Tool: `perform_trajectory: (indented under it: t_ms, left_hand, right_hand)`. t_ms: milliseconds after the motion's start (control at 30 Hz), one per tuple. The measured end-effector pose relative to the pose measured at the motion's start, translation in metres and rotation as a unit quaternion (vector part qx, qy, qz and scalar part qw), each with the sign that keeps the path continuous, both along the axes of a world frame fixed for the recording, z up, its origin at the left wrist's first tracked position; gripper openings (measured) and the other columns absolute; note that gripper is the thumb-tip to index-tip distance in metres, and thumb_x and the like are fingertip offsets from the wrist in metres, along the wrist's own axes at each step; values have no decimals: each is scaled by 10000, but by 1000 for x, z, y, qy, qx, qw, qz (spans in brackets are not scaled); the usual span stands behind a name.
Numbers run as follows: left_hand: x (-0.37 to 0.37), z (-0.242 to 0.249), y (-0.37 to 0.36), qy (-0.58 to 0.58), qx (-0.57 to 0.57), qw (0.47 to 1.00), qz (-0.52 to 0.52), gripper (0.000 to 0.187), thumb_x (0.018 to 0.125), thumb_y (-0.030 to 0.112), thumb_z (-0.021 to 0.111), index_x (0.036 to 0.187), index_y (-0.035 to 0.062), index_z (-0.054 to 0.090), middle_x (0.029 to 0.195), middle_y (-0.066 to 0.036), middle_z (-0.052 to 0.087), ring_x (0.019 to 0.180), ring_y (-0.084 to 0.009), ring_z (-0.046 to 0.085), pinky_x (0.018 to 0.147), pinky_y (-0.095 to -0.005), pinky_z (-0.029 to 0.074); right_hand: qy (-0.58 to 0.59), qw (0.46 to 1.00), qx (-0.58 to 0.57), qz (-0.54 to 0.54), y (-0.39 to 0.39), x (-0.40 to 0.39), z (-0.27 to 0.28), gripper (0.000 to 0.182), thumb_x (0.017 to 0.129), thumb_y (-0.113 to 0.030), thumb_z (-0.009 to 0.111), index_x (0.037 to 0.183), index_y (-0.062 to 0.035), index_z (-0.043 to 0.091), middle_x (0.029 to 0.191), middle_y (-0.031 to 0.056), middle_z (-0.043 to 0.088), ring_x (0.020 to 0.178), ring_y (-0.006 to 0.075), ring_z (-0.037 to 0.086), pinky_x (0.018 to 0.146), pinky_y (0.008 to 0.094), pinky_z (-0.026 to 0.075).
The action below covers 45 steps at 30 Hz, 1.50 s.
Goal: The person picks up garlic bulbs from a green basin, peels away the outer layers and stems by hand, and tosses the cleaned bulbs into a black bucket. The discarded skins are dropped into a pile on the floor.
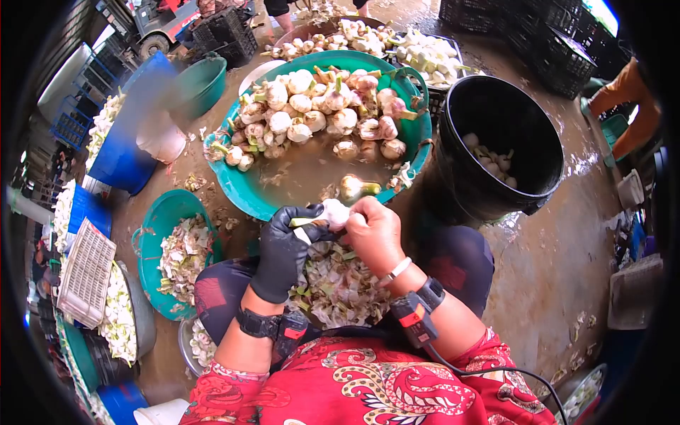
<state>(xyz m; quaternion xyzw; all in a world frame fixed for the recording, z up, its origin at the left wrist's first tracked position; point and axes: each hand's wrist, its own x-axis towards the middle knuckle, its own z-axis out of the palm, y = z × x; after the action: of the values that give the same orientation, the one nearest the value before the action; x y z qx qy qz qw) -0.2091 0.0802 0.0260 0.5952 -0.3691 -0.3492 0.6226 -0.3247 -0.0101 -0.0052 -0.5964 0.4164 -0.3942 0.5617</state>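
Observation:
My left hand [287, 244], in a black glove, grips a garlic bulb [333, 213] by its green-white stem. Bare fingers of my right hand [374, 236] are closed against the bulb's right side, and the fingertips are partly hidden. Just beyond my hands is a large green tub [232, 185] of muddy water, with many unpeeled garlic bulbs [301, 103] heaped at its far side. A single bulb [352, 187] lies near the tub's front rim. Loose garlic skins [343, 283] pile up in my lap below the hands.
To the right stands a black bucket [453, 152] with some white bulbs [489, 159] inside. On the left a green basin [150, 244] holds peelings. A white plastic crate [86, 273] rests by a pan of trimmed garlic [117, 312]. Another person's arm [623, 95] shows far right.

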Motion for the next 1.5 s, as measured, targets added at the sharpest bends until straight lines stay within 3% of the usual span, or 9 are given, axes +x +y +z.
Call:
perform_trajectory:
  t_ms: [167,333,433,500,600,767,833,1200,1500]
  left_hand:
    - [17,23,8,354,-54,933,31,152,921,92,580,1048,9,587,988,-82,642,846,-179,646,761,-322,566]
    - [107,65,88,-268,-46,948,166,229,956,185,519,1063,15,629,1033,-96,652,844,-171,653,698,-298,560]
    - [197,69,218,-253,89,914,305,218,881,183,611,1018,13,620,926,-77,659,779,-159,649,630,-274,528]
    - [233,56,292,-632,426,603,234,207,841,114,615,1014,1,633,821,-71,660,695,-139,624,602,-273,503]
    - [173,98,244,-312,424,803,280,296,787,44,607,1076,-2,648,891,-110,687,757,-208,648,689,-342,521]
    - [127,97,76,-631,148,762,-2,421,761,86,598,1182,76,612,1205,-132,597,1126,-301,553,956,-402,441]
    - [109,91,6,-420,152,885,-132,419,807,156,561,1211,46,585,1179,-164,598,1108,-309,564,962,-395,440]
    - [30,-51,-207,-588,313,581,-467,467,695,278,688,1133,128,634,1066,-170,636,1041,-365,575,910,-433,453]
    - [56,33,-121,87,173,956,-221,256,925,112,560,1145,-16,586,1064,-67,646,968,-148,630,820,-292,512]
  right_hand:
    - [-90,976,198,-20,-17,-19,14,93,849,-76,493,795,-56,566,627,22,540,474,100,520,435,240,449]
    - [-71,972,221,49,-27,-35,32,102,860,-97,487,788,-60,549,611,1,520,445,76,443,419,217,384]
    - [150,927,104,326,-28,-44,34,126,808,-108,567,735,-12,605,637,39,584,533,112,547,499,260,459]
    - [193,905,24,377,-25,-44,19,140,736,-110,694,755,7,619,647,30,591,568,105,561,552,268,473]
    - [199,926,-36,319,-24,-38,24,115,731,-85,687,757,7,623,634,18,586,567,99,552,554,272,470]
    - [69,996,23,47,-44,-39,1,78,746,-88,621,723,-17,643,599,59,584,581,108,534,572,280,453]
    - [73,996,58,-2,-53,-43,1,72,754,-66,596,745,-19,649,595,37,572,575,88,514,567,269,445]
    - [-49,996,65,-46,-66,-44,10,129,853,-41,587,965,-2,636,793,21,626,659,70,594,557,204,471]
    - [-47,991,-86,87,-54,-23,17,827,728,-155,781,1425,-102,339,1347,140,457,1198,222,488,854,294,494]
